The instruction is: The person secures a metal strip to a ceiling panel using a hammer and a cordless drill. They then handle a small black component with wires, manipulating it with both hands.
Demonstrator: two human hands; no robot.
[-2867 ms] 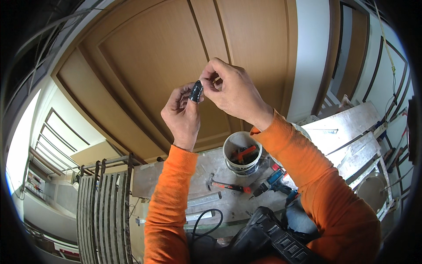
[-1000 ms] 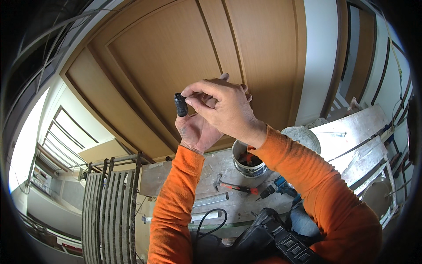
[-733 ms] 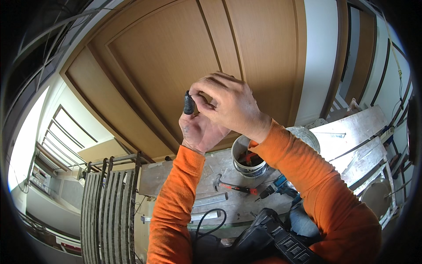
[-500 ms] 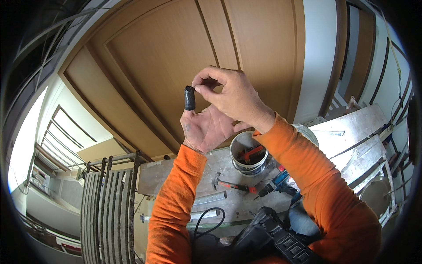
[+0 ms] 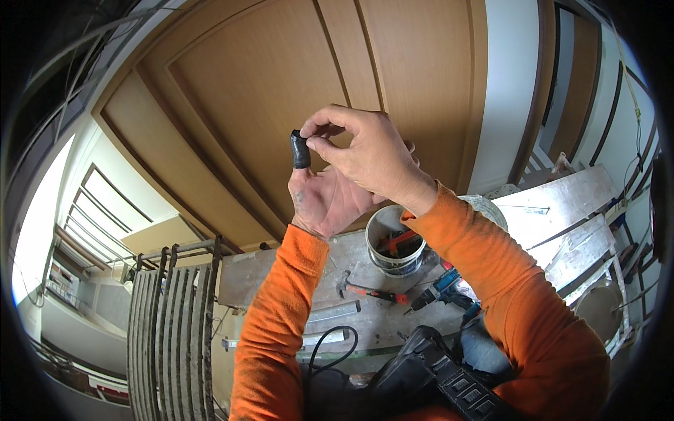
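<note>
My left hand (image 5: 317, 200) is raised with its palm toward me and its thumb standing up. Black tape (image 5: 300, 151) is wrapped round that thumb like a sleeve, covering it from the tip down to near its base. With thumb and index finger, my right hand (image 5: 372, 151) pinches the tape near its upper end. My right hand crosses in front of my left fingers and hides most of them; the left palm lies open.
Below my hands, a work platform (image 5: 270, 281) holds a white bucket (image 5: 395, 264) with tools inside, a hammer (image 5: 372, 292), a blue cordless drill (image 5: 437, 289) and metal strips (image 5: 333, 311). Wooden panelling (image 5: 260, 91) rises ahead. A slatted metal rack (image 5: 168, 330) stands at left.
Both hands have shifted slightly left, and the taped thumb is a little higher. My right fingers still pinch the tape near its upper end.
</note>
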